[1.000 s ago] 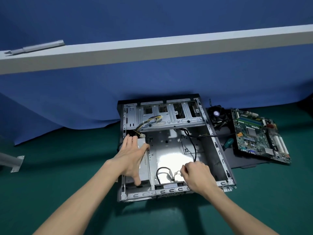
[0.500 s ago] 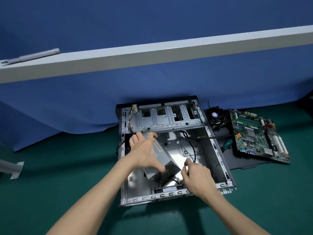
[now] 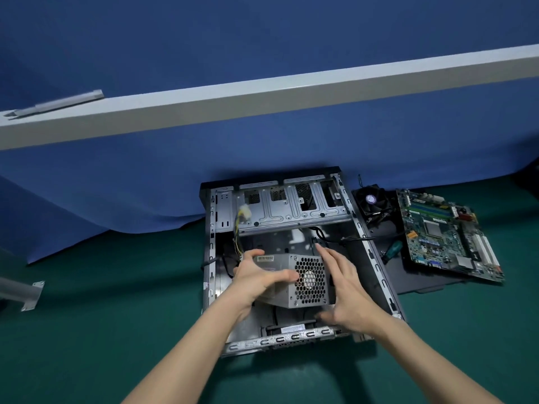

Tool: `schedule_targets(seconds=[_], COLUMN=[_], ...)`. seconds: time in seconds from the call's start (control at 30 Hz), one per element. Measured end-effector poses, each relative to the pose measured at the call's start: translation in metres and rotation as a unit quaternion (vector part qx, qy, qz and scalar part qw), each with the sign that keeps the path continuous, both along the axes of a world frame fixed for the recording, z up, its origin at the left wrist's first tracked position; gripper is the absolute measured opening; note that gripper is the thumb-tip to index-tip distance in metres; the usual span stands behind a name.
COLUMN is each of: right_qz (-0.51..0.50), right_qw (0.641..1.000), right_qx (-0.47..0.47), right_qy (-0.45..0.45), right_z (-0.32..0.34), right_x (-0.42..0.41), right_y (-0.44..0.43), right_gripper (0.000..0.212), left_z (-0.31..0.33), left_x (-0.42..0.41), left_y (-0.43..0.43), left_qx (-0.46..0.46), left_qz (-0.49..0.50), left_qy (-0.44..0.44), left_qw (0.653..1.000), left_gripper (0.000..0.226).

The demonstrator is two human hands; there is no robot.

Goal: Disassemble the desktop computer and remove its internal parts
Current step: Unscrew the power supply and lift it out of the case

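- Power supply (image 3: 313,293), between the fingers of left hand (image 3: 256,277) and right hand (image 3: 347,290) — dull grey sheet metal, honeycomb-punched face, paper label.
- Case (image 3: 379,275) around the fingers — bare stamped metal, faint sheen.
- Beyond the fingertips: blue cloth backdrop (image 3: 291,147), softly creased; matt green table mat (image 3: 116,287).
- Right of the fingers: motherboard (image 3: 443,234), green board, slight gloss.

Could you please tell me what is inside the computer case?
A grey power supply, gripped by the left hand, right hand beside it; yellow wires; a black cable. Whatever lies beneath it is covered.
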State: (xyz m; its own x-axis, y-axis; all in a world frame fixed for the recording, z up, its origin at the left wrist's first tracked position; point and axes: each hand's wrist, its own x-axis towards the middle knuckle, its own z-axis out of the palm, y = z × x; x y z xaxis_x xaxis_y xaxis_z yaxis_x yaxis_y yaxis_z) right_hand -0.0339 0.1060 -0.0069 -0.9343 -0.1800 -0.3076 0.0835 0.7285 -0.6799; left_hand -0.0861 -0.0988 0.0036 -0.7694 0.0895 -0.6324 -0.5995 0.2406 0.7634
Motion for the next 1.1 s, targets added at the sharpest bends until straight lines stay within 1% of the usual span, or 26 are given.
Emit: schedule_targets(seconds=[0.07,0.13,0.2,0.27,0.37,0.43,0.6,0.73,0.83,0.9,0.97,1.03,1.1], right_qz=[-0.018,-0.025,-0.02,-0.008,0.02,0.027,0.036,0.039,0.038,0.043,0.039,0.029,0.033], right_qw=[1.0,0.999,0.999,0.997,0.991,0.988,0.986,0.982,0.987,0.991,0.995,0.996,0.996], right_qx=[-0.007,0.004,0.024,0.054,0.118,0.138,0.154,0.164,0.139,0.107,0.071,0.058,0.061], right_qy=[0.011,0.026,0.04,0.053,0.06,0.058,0.056,0.083,0.07,0.063,0.062,0.063,0.06], right_z=[0.0,0.001,0.001,0.002,-0.001,-0.005,-0.009,-0.011,-0.013,-0.016,-0.017,-0.017,-0.015], right_x=[-0.002,-0.005,-0.009,-0.016,-0.024,-0.026,-0.036,-0.043,-0.043,-0.038,-0.031,-0.024,-0.019], right_y=[0.004,0.006,0.006,0.005,0.002,0.001,-0.007,-0.02,-0.022,-0.019,-0.017,-0.015,-0.013], right_gripper=[0.114,0.104,0.1,0.1,0.1,0.1,0.099,0.092,0.103,0.111,0.112,0.109,0.106], left_z=[-0.007,-0.012,-0.016,-0.021,-0.027,-0.035,-0.049,-0.053,-0.048,-0.044,-0.038,-0.032,-0.027], left_x=[0.006,0.009,0.009,0.008,0.01,0.011,0.008,0.008,0.01,0.015,0.019,0.02,0.019], left_y=[0.0,0.001,-0.001,-0.005,-0.009,-0.008,-0.015,-0.02,-0.021,-0.018,-0.014,-0.01,-0.007], left_qx=[0.044,0.054,0.068,0.099,0.168,0.179,0.226,0.23,0.257,0.241,0.18,0.099,0.029], left_qz=[0.022,0.038,0.055,0.074,0.107,0.129,0.179,0.207,0.207,0.206,0.201,0.182,0.144], left_qy=[-0.02,-0.026,-0.027,-0.034,-0.058,-0.074,-0.092,-0.076,-0.056,-0.035,0.0,0.055,0.117], left_qw=[0.999,0.997,0.996,0.992,0.978,0.973,0.953,0.948,0.942,0.948,0.963,0.977,0.982], left_gripper=[0.115,0.112,0.111,0.112,0.113,0.11,0.086,0.088,0.071,0.057,0.05,0.048,0.05])
